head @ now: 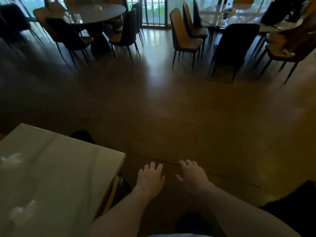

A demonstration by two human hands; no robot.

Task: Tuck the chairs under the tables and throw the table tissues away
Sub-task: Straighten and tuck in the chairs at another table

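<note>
My left hand and my right hand hover side by side over the brown floor, palms down, fingers spread, holding nothing. A pale marble table fills the lower left; two crumpled white tissues lie on it. A chair sits tucked under its right edge, just left of my left hand. Far right, a brown chair and a dark chair stand pulled out from a long table. White tissue lies on a chair seat at far right.
A round dark table ringed by several chairs stands at the back left before barred windows. A dark object rests on the long table. A wide stretch of floor lies between me and the tables.
</note>
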